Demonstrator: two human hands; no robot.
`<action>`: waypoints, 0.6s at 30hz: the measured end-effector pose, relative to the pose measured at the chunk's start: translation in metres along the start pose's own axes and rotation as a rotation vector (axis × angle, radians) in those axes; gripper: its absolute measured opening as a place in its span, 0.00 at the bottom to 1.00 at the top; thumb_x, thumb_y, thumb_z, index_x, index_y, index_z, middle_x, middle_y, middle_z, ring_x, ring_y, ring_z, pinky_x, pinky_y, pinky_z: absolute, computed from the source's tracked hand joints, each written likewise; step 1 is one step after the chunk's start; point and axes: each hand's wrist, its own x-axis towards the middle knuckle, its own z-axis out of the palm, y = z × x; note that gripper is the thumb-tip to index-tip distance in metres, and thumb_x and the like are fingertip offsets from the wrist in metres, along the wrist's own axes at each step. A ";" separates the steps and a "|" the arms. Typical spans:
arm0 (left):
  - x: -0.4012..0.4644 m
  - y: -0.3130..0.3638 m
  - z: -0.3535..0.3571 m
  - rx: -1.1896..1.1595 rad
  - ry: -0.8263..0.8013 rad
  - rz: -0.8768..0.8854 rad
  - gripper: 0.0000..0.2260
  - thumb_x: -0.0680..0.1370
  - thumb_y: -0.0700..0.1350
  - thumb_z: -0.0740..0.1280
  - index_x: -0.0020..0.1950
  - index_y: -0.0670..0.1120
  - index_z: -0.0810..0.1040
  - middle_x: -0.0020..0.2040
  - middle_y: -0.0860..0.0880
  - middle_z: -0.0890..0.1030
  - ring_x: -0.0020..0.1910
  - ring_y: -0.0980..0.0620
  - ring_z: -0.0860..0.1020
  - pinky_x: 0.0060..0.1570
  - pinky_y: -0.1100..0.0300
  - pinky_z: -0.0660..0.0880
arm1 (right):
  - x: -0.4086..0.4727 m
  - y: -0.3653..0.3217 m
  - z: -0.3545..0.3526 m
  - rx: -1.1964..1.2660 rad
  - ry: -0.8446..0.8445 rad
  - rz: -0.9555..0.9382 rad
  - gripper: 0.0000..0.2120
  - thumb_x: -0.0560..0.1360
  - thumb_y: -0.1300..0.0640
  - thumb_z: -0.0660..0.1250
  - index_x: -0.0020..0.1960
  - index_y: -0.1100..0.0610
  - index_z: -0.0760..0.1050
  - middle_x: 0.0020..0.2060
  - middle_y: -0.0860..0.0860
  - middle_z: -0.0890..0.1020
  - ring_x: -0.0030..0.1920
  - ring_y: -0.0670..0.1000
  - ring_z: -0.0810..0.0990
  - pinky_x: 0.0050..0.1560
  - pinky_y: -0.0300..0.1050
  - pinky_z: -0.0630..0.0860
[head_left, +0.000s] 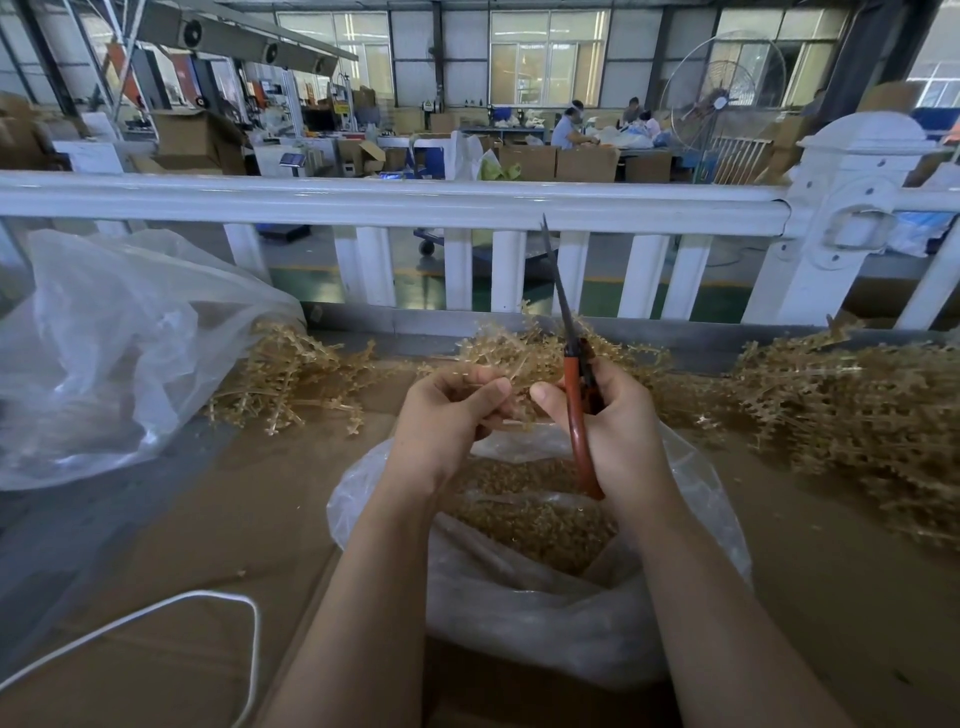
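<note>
Pinching a tan plastic sprig (519, 358) in my left hand (452, 410), my right hand (613, 426) curled round red-handled snips (574, 405), blades pointing to twelve o'clock, open bag (519, 623) at six o'clock

Single wide-angle cam worn on the head, so it looks forward and down along both forearms. The left hand (447, 410) with its tan sprig (519, 358) and the right hand (618, 421) with the scissors (574, 405) sit dead centre, really close to the lens. The plastic bag (545, 623) is right underneath, lower middle. The white fence (395, 200) cuts across just beyond the table (208, 519), and the workshop behind is far off. Straight lines bow near the edges.
</note>
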 end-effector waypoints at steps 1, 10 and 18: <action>0.000 0.000 0.000 -0.008 0.004 0.004 0.05 0.78 0.39 0.70 0.42 0.45 0.80 0.36 0.47 0.83 0.33 0.55 0.78 0.40 0.60 0.75 | -0.001 -0.001 -0.001 -0.024 -0.013 -0.015 0.09 0.72 0.48 0.76 0.47 0.47 0.77 0.42 0.38 0.83 0.45 0.39 0.82 0.47 0.37 0.74; 0.003 -0.001 -0.006 -0.029 0.044 0.057 0.08 0.79 0.37 0.67 0.40 0.42 0.80 0.34 0.45 0.80 0.34 0.50 0.76 0.42 0.54 0.76 | -0.006 0.004 0.000 -0.521 -0.154 -0.150 0.26 0.66 0.26 0.66 0.51 0.45 0.74 0.39 0.39 0.81 0.41 0.39 0.79 0.37 0.36 0.72; 0.004 -0.002 -0.008 -0.186 0.046 0.002 0.11 0.79 0.35 0.65 0.37 0.43 0.76 0.32 0.45 0.76 0.33 0.50 0.73 0.38 0.57 0.73 | -0.007 0.009 0.002 -0.643 -0.144 -0.161 0.32 0.64 0.19 0.58 0.47 0.46 0.69 0.36 0.41 0.77 0.37 0.39 0.76 0.33 0.37 0.68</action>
